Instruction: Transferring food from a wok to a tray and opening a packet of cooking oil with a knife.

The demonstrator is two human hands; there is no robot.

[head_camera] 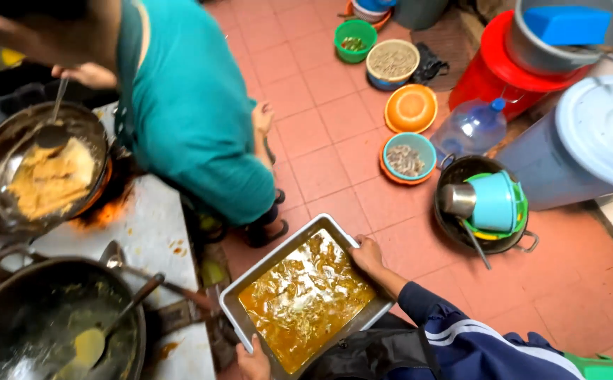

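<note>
Both hands, left hand (253,362) and right hand (367,256), grip a steel tray (250,285) of seemingly orange curry.

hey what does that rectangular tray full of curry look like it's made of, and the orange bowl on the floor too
The rectangular tray, gripped at two edges by the right hand and left hand, looks like metal, probably steel or aluminium: grey, thin rolled rim, dull sheen. The orange bowl on the tiled floor looks like plastic: even bright colour, soft gloss, though that's only a guess from its look.

A co-worker in teal (194,105) stirs a wok (35,169); coloured bowls (410,108) sit on the floor.
</note>
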